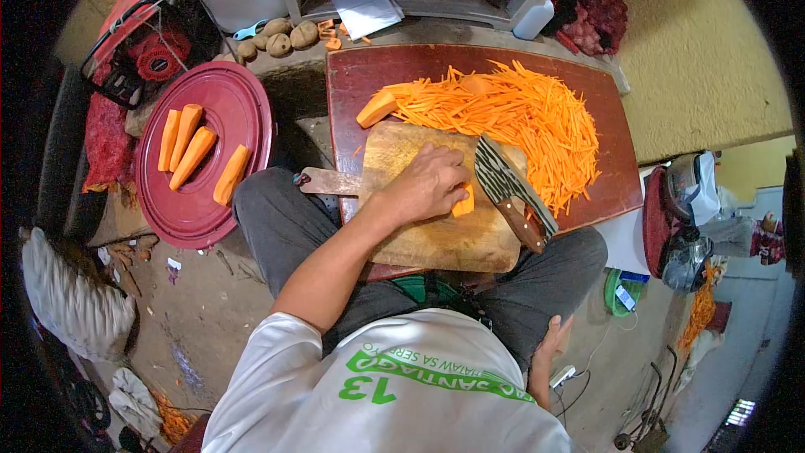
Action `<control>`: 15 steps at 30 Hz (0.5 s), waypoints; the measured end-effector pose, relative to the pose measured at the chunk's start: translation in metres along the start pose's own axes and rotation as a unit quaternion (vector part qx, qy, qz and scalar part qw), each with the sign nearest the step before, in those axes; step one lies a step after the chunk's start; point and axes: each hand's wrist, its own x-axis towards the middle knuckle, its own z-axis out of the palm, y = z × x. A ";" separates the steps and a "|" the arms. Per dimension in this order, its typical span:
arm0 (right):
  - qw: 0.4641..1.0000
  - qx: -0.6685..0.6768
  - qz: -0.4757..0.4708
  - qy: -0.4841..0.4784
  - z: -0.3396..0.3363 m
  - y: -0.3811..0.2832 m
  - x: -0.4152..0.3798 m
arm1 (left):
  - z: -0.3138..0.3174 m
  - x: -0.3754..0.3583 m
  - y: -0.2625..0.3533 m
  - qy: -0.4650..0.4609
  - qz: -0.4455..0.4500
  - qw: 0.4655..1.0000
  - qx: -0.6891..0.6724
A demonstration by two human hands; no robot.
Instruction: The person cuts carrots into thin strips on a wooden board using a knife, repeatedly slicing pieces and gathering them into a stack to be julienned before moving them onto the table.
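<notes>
My left hand (432, 183) is curled over a piece of carrot (464, 201) on the wooden cutting board (411, 243); its orange end shows beside my fingertips. To the right, a large knife with a dark patterned blade (496, 169) and brown handle (526, 226) lies across the board, with no hand on it. Shredded carrot (511, 109) is heaped behind and right of the board, and a thick carrot chunk (376, 108) lies at the heap's left end. My right hand (549, 344) is down beside my right thigh, fingers stretched out, holding nothing that shows.
The board rests on a dark red tabletop (356, 75) over my lap. At left, several peeled carrots (194, 158) lie on a round red lid (251, 109). Brown round vegetables (278, 44) and a blue-handled tool (249, 31) sit behind it. Shelving (503, 13) stands beyond the table.
</notes>
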 end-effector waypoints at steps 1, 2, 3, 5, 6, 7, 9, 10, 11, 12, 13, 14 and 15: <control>1.000 -0.001 -0.002 0.003 0.000 0.001 0.000 | 0.001 0.000 -0.001 0.001 0.002 1.000 0.001; 1.000 -0.001 -0.005 0.005 0.000 0.003 0.000 | 0.001 0.000 -0.001 0.003 0.004 1.000 0.003; 1.000 0.016 0.006 -0.008 -0.001 0.001 0.000 | 0.001 0.000 -0.001 0.002 0.004 1.000 0.001; 0.998 0.050 0.027 -0.035 -0.004 -0.002 0.000 | -0.001 0.000 0.000 0.000 0.003 1.000 -0.001; 0.998 0.045 0.025 -0.036 -0.005 -0.002 0.000 | -0.001 0.000 0.000 0.000 0.003 1.000 -0.001; 0.998 0.039 0.023 -0.037 -0.006 -0.001 0.001 | -0.001 0.000 0.000 0.000 0.003 1.000 -0.001; 0.999 0.033 0.025 -0.035 -0.006 0.001 0.001 | 0.000 0.000 0.000 -0.001 0.002 1.000 0.001; 0.998 0.033 0.030 -0.033 -0.006 0.001 0.001 | 0.000 0.000 0.000 -0.001 0.001 1.000 0.003; 0.998 0.033 0.034 -0.030 -0.006 0.002 0.001 | 0.000 0.000 0.000 -0.001 0.001 1.000 0.004; 0.999 0.028 0.038 -0.024 -0.006 0.004 0.001 | 0.000 0.000 0.001 -0.003 -0.001 1.000 0.003; 0.999 0.023 0.042 -0.018 -0.006 0.007 0.001 | -0.002 0.000 0.001 -0.004 -0.002 1.000 0.001; 0.999 0.019 0.046 -0.011 -0.006 0.008 0.002 | -0.002 0.000 0.002 -0.006 -0.003 1.000 -0.001; 0.999 0.015 0.042 -0.014 -0.007 0.009 0.003 | -0.002 0.000 0.001 -0.003 -0.002 1.000 0.001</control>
